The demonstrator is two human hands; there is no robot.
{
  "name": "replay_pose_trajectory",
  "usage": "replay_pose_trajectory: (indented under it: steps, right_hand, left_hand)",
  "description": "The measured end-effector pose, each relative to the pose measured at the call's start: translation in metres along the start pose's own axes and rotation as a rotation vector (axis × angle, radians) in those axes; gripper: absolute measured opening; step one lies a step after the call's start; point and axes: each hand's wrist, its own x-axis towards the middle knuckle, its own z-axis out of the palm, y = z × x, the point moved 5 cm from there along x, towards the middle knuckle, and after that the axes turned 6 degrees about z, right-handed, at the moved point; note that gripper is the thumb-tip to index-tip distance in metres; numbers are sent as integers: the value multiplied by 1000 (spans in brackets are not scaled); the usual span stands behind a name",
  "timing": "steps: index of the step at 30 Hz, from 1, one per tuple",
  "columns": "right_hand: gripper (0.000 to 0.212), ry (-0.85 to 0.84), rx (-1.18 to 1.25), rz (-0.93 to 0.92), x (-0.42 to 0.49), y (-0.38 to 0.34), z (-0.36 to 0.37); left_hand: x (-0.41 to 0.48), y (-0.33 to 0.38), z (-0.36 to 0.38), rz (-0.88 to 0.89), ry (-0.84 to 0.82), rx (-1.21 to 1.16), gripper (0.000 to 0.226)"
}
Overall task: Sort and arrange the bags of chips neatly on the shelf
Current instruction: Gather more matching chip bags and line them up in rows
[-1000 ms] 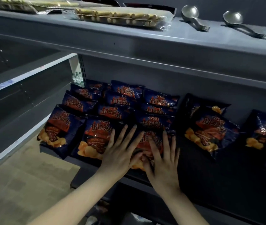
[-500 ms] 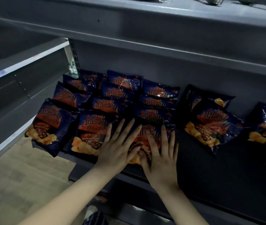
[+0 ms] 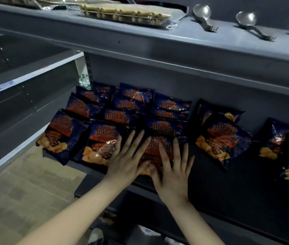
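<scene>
Head view, and it's a shelf (image 3: 228,183) with a dark matte deck, loaded with glossy, crinkly chip bags (image 3: 133,106). They are dark blue foil with red-orange lettering and golden chips printed low on the front. The main cluster sits at the shelf's left end in overlapping rows running to the back wall, each puffy bag lapping the one behind. The leftmost front bag (image 3: 59,135) hangs over the shelf's corner. One loose bag (image 3: 223,138) lies tilted to the right of the cluster, and more bags (image 3: 281,144) sit well apart at the far right.

Now the hands. The left hand (image 3: 127,163) lies flat, fingers straight and fanned, across the seam between two front bags. The right hand (image 3: 172,175) is flat too, fingers spread, forefinger on the front bag (image 3: 159,147) and outer fingers on bare shelf. The thumbs nearly meet on that bag, and neither hand grips anything.

Above, a smooth grey metal shelf (image 3: 175,46) carries a clear packet of pale wafer sticks (image 3: 122,14) and shiny round metal spoons (image 3: 203,15).
</scene>
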Motion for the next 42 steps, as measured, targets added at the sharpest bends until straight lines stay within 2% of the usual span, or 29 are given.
replay_pose_trajectory:
  steps: [4,8,13,16,20,23,26,28,34,42]
  right_hand:
    - [60,80,71,-92,-3,-21,-17]
    - [54,76,167,-178,7,-63,-17]
    - [52,7,176,-249,8,-120,7]
    - [54,-30,129,-285,6,-144,25]
    - [52,-59,63,-241,13,-164,44]
    - [53,-55,33,-227,19,-177,56]
    - [53,-38,-17,-170,24,-183,69]
    - [55,-49,-78,-117,28,-183,80]
    - [55,-73,-260,-20,36,-174,109]
    - [55,-59,-265,36,38,-176,114]
  left_hand:
    - [-13,1,-22,-23,75,6,61]
    - [-28,-23,-43,-122,108,48,66]
    - [-45,-86,-65,-230,127,98,66]
    - [-49,-133,-74,-312,153,35,63]
    - [-55,-190,-81,-398,185,-39,59]
    - [-68,-219,-69,-283,126,-26,55]
    - [-77,-232,-44,-78,0,-12,58]
    - [-77,-235,-27,-7,-81,4,61]
    - [-63,-227,-2,-36,-131,-74,63]
    - [-58,-225,1,-28,-108,-95,60]
